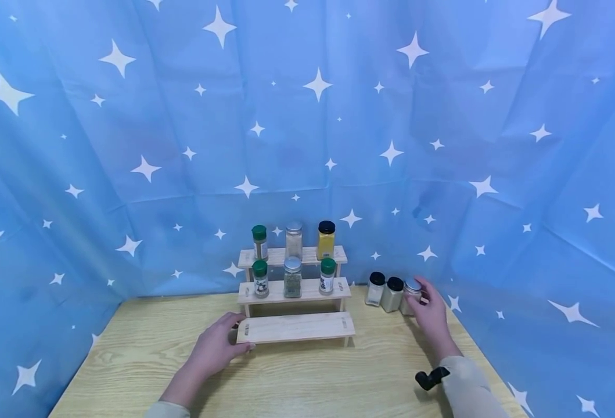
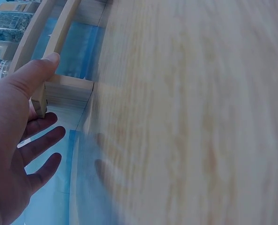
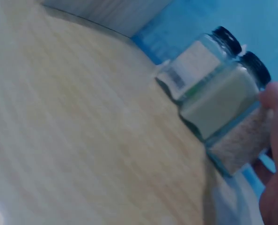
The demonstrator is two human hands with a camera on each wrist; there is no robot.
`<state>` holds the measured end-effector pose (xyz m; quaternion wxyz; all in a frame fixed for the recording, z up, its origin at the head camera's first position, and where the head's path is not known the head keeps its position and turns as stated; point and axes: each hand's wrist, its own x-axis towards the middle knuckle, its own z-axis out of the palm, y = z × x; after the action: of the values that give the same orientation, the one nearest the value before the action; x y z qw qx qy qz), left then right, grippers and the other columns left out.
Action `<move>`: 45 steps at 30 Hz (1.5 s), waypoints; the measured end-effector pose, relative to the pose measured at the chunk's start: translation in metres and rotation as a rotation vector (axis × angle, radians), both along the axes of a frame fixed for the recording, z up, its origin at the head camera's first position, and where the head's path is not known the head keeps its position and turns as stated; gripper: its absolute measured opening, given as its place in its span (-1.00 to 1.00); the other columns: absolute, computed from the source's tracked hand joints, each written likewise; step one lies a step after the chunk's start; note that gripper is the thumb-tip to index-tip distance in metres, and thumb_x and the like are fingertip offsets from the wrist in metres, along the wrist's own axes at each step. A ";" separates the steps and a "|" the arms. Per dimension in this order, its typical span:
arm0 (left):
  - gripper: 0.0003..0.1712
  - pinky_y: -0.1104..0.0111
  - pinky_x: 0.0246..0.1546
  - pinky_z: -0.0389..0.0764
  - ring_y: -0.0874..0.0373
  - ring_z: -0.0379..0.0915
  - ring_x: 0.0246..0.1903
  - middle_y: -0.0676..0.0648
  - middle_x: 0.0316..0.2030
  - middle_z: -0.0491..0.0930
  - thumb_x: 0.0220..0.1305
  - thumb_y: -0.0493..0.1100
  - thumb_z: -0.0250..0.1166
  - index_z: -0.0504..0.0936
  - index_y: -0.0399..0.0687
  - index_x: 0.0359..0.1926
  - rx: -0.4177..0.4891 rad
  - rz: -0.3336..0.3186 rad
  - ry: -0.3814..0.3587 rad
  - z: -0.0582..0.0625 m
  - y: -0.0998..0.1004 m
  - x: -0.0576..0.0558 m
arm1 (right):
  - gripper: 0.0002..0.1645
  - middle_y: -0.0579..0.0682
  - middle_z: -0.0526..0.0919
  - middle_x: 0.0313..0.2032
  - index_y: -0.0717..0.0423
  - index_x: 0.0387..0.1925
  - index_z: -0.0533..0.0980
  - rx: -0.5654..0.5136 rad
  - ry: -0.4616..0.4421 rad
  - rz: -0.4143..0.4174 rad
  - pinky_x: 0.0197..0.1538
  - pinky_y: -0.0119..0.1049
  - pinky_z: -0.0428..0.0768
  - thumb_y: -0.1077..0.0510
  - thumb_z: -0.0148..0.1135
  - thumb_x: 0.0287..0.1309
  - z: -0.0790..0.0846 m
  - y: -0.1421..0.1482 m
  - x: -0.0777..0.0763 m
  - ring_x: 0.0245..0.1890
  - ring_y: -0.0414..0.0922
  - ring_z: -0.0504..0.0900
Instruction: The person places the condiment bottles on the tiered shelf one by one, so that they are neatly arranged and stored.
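Observation:
A three-tier wooden spice rack (image 1: 297,328) stands on the table. My left hand (image 1: 215,347) pinches the left end of its lowest shelf, the thumb at the front edge and a finger behind; the other fingers are spread in the left wrist view. Off to the rack's right, my right hand (image 1: 430,316) holds a silver-capped spice jar (image 3: 242,140) between thumb and fingers. This jar is upright at the right end of a short row. Beside it are a black-capped jar of pale powder (image 3: 223,101) and another black-capped jar with a white label (image 3: 190,68).
On the top shelf stand a green-capped jar (image 1: 260,247), a silver-capped jar (image 1: 294,241) and a yellow jar (image 1: 326,244). The middle shelf (image 1: 309,295) carries three more jars. A blue star-patterned curtain (image 1: 297,145) hangs behind and beside the wooden table (image 1: 307,383).

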<state>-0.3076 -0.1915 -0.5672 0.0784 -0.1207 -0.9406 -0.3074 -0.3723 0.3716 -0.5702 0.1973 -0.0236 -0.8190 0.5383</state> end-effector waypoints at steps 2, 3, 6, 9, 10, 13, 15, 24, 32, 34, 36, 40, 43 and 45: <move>-0.09 -0.15 0.29 0.68 -0.14 0.66 0.24 -0.07 0.33 0.67 0.17 0.19 0.72 0.63 -0.08 0.44 0.004 -0.001 -0.004 0.000 0.000 0.000 | -0.27 0.17 0.46 0.51 0.01 0.64 0.36 -0.022 0.016 -0.053 0.06 -0.69 0.52 0.10 0.36 0.58 -0.002 -0.005 0.006 0.39 0.09 0.45; -0.09 -0.15 0.29 0.68 -0.14 0.66 0.24 -0.07 0.33 0.67 0.17 0.19 0.72 0.63 -0.08 0.44 0.006 -0.001 -0.006 0.000 0.001 0.000 | -0.27 0.13 0.46 0.49 0.00 0.62 0.38 -0.033 0.025 -0.076 0.06 -0.67 0.53 0.09 0.38 0.56 -0.003 -0.008 0.010 0.36 0.05 0.45; -0.10 -0.14 0.28 0.69 -0.14 0.67 0.23 -0.07 0.33 0.66 0.18 0.20 0.71 0.63 -0.06 0.43 0.011 -0.001 -0.012 0.001 0.001 0.001 | -0.29 0.02 0.48 0.44 -0.02 0.58 0.43 -0.058 0.071 -0.144 0.06 -0.62 0.55 0.07 0.44 0.52 -0.004 -0.018 0.019 0.28 -0.06 0.46; -0.11 -0.13 0.27 0.70 -0.13 0.67 0.23 -0.06 0.33 0.66 0.19 0.20 0.71 0.63 -0.06 0.43 0.013 -0.005 -0.016 0.000 0.002 0.001 | -0.32 0.00 0.50 0.39 0.03 0.53 0.47 -0.068 0.127 -0.180 0.09 -0.56 0.52 0.14 0.47 0.49 -0.001 -0.031 0.029 0.19 -0.13 0.48; -0.10 -0.14 0.28 0.69 -0.13 0.67 0.23 -0.06 0.33 0.66 0.18 0.21 0.71 0.63 -0.05 0.44 0.012 -0.005 -0.016 0.000 0.002 0.001 | -0.33 0.00 0.51 0.38 0.05 0.51 0.49 -0.066 0.148 -0.181 0.10 -0.55 0.52 0.18 0.47 0.47 0.000 -0.036 0.033 0.17 -0.16 0.48; -0.09 -0.16 0.29 0.68 -0.16 0.66 0.25 -0.08 0.34 0.66 0.18 0.21 0.71 0.63 -0.06 0.45 0.013 -0.005 -0.008 -0.001 0.001 0.001 | -0.34 0.04 0.55 0.32 0.11 0.46 0.52 -0.062 0.208 -0.141 0.14 -0.51 0.51 0.31 0.49 0.41 0.008 -0.053 0.041 0.14 -0.19 0.51; -0.09 -0.17 0.31 0.67 -0.16 0.65 0.26 -0.08 0.34 0.66 0.18 0.21 0.71 0.62 -0.04 0.45 0.011 -0.003 -0.001 -0.002 0.000 0.001 | -0.34 0.03 0.57 0.28 0.12 0.44 0.54 -0.056 0.232 -0.102 0.15 -0.51 0.53 0.35 0.51 0.37 0.013 -0.064 0.045 0.13 -0.20 0.53; -0.06 -0.18 0.34 0.64 -0.20 0.61 0.32 -0.09 0.38 0.64 0.18 0.24 0.70 0.62 -0.06 0.46 0.004 -0.005 0.002 -0.005 -0.001 -0.001 | -0.32 -0.05 0.59 0.22 0.06 0.39 0.57 -0.063 0.265 0.020 0.06 -0.51 0.60 0.36 0.58 0.30 0.033 -0.109 0.057 0.07 -0.12 0.58; -0.08 -0.19 0.35 0.63 -0.21 0.60 0.32 -0.10 0.38 0.63 0.19 0.21 0.70 0.62 -0.06 0.46 0.010 -0.003 -0.002 -0.001 0.000 0.001 | -0.35 0.01 0.62 0.21 0.07 0.37 0.56 -0.066 0.232 0.075 0.12 -0.41 0.63 0.30 0.60 0.31 0.045 -0.145 0.069 0.08 -0.12 0.60; -0.09 -0.19 0.35 0.63 -0.21 0.61 0.32 -0.11 0.39 0.63 0.20 0.19 0.70 0.62 -0.06 0.46 0.015 -0.001 -0.006 0.000 0.000 0.002 | -0.34 -0.01 0.62 0.22 0.05 0.35 0.56 -0.072 0.219 0.099 0.16 -0.39 0.64 0.29 0.62 0.28 0.047 -0.155 0.070 0.11 -0.11 0.60; -0.10 -0.19 0.33 0.64 -0.21 0.62 0.31 -0.10 0.38 0.63 0.20 0.19 0.70 0.62 -0.05 0.46 0.020 -0.001 -0.011 0.000 0.000 0.002 | -0.32 -0.03 0.63 0.23 0.03 0.34 0.56 -0.077 0.200 0.119 0.20 -0.36 0.65 0.28 0.65 0.25 0.048 -0.166 0.071 0.15 -0.11 0.61; -0.09 -0.18 0.33 0.65 -0.19 0.63 0.29 -0.10 0.37 0.64 0.20 0.18 0.71 0.61 -0.05 0.46 0.023 -0.004 -0.015 0.000 0.000 0.002 | -0.27 -0.04 0.62 0.22 0.05 0.35 0.56 -0.080 0.168 0.152 0.26 -0.30 0.66 0.23 0.69 0.20 0.050 -0.188 0.074 0.20 -0.09 0.60; -0.08 -0.18 0.34 0.64 -0.19 0.62 0.30 -0.10 0.38 0.64 0.19 0.19 0.71 0.61 -0.06 0.46 0.020 -0.006 -0.011 -0.001 0.000 0.001 | -0.26 -0.05 0.62 0.21 0.07 0.34 0.56 -0.086 0.167 0.183 0.27 -0.28 0.66 0.20 0.71 0.17 0.053 -0.205 0.074 0.21 -0.08 0.61; -0.07 -0.18 0.34 0.64 -0.19 0.62 0.31 -0.10 0.38 0.63 0.19 0.21 0.70 0.61 -0.05 0.47 0.016 -0.008 -0.010 -0.001 0.000 0.000 | -0.26 -0.07 0.63 0.18 0.04 0.33 0.57 -0.087 0.176 0.206 0.24 -0.24 0.67 0.17 0.73 0.15 0.054 -0.216 0.074 0.17 -0.08 0.62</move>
<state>-0.3075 -0.1919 -0.5686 0.0733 -0.1222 -0.9380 -0.3161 -0.2981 0.1552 -0.5165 0.2106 0.0993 -0.7725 0.5908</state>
